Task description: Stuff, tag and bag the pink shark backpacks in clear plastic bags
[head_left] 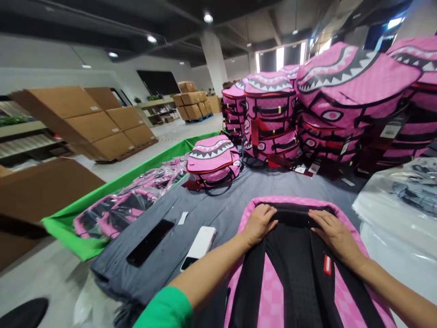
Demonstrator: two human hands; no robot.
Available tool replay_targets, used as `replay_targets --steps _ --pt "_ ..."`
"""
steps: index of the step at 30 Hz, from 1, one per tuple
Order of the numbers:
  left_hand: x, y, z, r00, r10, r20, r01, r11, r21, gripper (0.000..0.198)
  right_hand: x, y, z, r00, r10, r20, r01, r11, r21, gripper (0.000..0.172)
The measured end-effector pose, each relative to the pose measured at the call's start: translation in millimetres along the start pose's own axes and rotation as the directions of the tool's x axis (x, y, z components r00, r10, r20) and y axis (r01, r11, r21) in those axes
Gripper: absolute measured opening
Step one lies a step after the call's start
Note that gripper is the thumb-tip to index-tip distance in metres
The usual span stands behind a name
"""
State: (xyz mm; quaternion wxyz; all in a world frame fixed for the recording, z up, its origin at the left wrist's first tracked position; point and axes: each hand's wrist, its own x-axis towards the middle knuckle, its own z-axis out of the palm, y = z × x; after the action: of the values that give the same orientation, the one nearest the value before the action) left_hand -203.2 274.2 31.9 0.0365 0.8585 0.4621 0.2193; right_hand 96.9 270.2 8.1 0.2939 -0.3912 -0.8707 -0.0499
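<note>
A pink checkered backpack (273,291) lies on its front with its black padded back and straps facing up. My left hand (259,224) rests flat on its upper edge, and my right hand (336,236) lies flat on the same edge further right. Neither hand visibly grips it. Left of the backpack on the grey cloth-covered table (218,200) are a black smartphone (149,242) and a white power bank (200,241). A small dark device pokes out beneath the power bank. Beyond them sits a pink shark-mouth backpack (213,160).
Tall stacks of pink shark backpacks (269,114) rise at the table's far side. A green-edged bin (119,205) holds plastic-wrapped pink bags on the left. White plastic-wrapped goods (399,214) lie to the right. Cardboard boxes (92,120) stand on pallets behind.
</note>
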Motion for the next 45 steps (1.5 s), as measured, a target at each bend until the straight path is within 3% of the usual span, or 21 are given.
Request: replay_targets --steps 2,5,8,11,15,17,19,22,24,27,29,32,34,36,37,39,41,43,45 --pt "15.8 -3.0 4.6 0.978 -0.065 0.198 0.064 0.998 0.013 0.021 8.6 8.7 0.4 0.965 0.116 0.233 -0.118 0.993 -0.004 0.035" --pt "49.8 -13.2 16.6 0.935 -0.170 0.311 0.162 0.986 0.050 0.019 39.5 25.8 8.4 0.821 0.293 0.490 -0.288 0.954 -0.087 0.033" --pt "83.1 -17.7 15.6 0.908 -0.257 0.332 0.237 0.966 0.102 0.024 69.5 37.2 16.6 0.778 0.362 0.513 -0.335 0.931 -0.148 0.032" --pt "99.0 -0.4 -11.0 0.880 -0.266 0.393 0.244 0.964 0.105 0.036 82.2 35.3 21.0 0.768 0.410 0.492 -0.341 0.912 -0.227 0.033" --pt "71.6 55.9 -42.5 0.899 -0.207 0.386 0.216 0.976 0.020 0.071 85.0 23.7 28.3 0.774 0.464 0.431 -0.340 0.879 -0.335 0.037" --pt "48.2 78.8 -38.1 0.851 -0.167 0.499 0.212 0.977 -0.035 0.084 90.2 21.0 31.1 0.778 0.481 0.404 -0.345 0.865 -0.364 0.038" --pt "32.1 85.9 -22.7 0.825 -0.207 0.525 0.250 0.968 -0.011 0.082 98.3 19.4 29.6 0.780 0.491 0.389 -0.354 0.858 -0.373 0.040" --pt "29.3 69.7 4.9 0.864 -0.265 0.428 0.285 0.958 0.018 0.072 101.6 8.7 15.7 0.788 0.468 0.399 -0.340 0.872 -0.352 0.041" --pt "35.9 53.6 19.3 0.895 -0.284 0.344 0.297 0.955 0.018 0.070 88.3 -8.5 2.6 0.805 0.435 0.404 -0.310 0.888 -0.339 0.048" --pt "45.1 39.8 32.8 0.923 -0.332 0.197 0.342 0.940 -0.018 0.062 51.6 -41.6 -7.3 0.887 0.219 0.405 -0.123 0.960 -0.251 0.058" --pt "48.5 38.8 34.4 0.932 -0.353 0.084 0.359 0.931 -0.071 0.052 30.9 -57.3 -1.8 0.930 0.062 0.362 0.015 0.978 -0.207 0.061" --pt "50.3 45.0 19.2 0.936 -0.352 0.014 0.351 0.929 -0.114 0.040 17.9 -61.1 20.4 0.959 0.052 0.279 0.019 0.969 -0.247 0.061" --pt "46.0 54.3 -1.7 0.955 -0.288 0.064 0.294 0.945 -0.142 0.034 15.9 -55.7 36.1 0.964 0.077 0.255 -0.012 0.969 -0.247 0.060" --pt "32.9 67.7 -23.7 0.981 -0.060 0.187 0.102 0.970 -0.221 0.026 14.1 -51.4 47.2 0.966 0.084 0.245 -0.025 0.972 -0.233 0.057" --pt "23.0 75.0 -31.7 0.966 0.111 0.235 -0.047 0.964 -0.263 0.024 12.8 -50.8 50.7 0.968 0.084 0.238 -0.028 0.973 -0.229 0.056" --pt "0.4 87.0 -35.8 0.848 0.456 0.271 -0.383 0.880 -0.281 0.035 10.2 -52.6 54.5 0.971 0.083 0.222 -0.030 0.973 -0.231 0.055" --pt "-18.8 91.7 -21.7 0.737 0.611 0.289 -0.586 0.790 -0.178 0.036 8.5 -55.6 55.6 0.974 0.089 0.207 -0.037 0.969 -0.243 0.055" --pt "-29.2 89.1 4.5 0.698 0.627 0.346 -0.639 0.764 -0.094 0.023 8.9 -56.6 54.5 0.983 0.103 0.151 -0.064 0.968 -0.241 0.056" --pt "-32.6 84.0 30.6 0.686 0.612 0.394 -0.639 0.766 -0.076 0.017 11.6 -55.8 49.0 0.992 0.111 0.058 -0.098 0.977 -0.190 0.053"
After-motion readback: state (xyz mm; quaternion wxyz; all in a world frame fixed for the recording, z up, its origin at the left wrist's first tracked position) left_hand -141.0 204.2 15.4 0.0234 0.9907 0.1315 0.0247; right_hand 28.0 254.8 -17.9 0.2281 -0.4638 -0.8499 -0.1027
